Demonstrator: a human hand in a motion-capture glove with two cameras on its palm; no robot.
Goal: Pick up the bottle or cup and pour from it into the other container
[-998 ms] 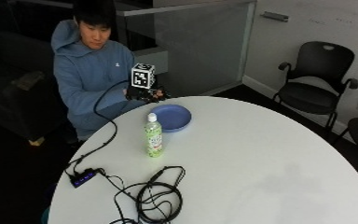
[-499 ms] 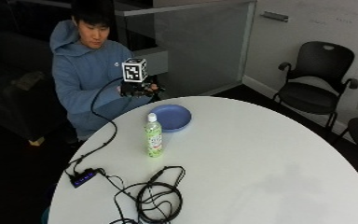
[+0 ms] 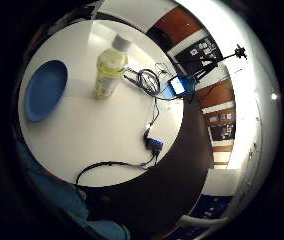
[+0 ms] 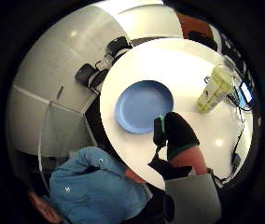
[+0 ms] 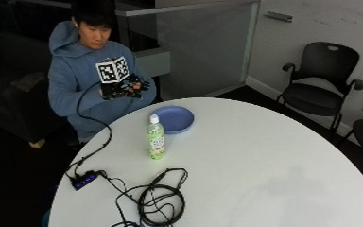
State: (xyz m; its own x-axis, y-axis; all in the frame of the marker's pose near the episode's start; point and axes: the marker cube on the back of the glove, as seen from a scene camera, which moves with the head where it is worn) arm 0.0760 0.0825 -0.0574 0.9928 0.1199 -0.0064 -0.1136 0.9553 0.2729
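While hand [image 5: 126,88] hovers off table [image 5: 263,161], grip unclear, bottle [image 5: 156,137] stands beside blue plate [image 5: 173,118]; cable coil [image 5: 159,201] near.

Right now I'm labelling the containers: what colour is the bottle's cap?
White, on the bottle with pale green contents; clearest in the outside view.

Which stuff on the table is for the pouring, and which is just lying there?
For the pouring: the bottle, the blue plate, the gloved right hand raised above the table edge.

Just lying there: the coiled cable, the small hub.
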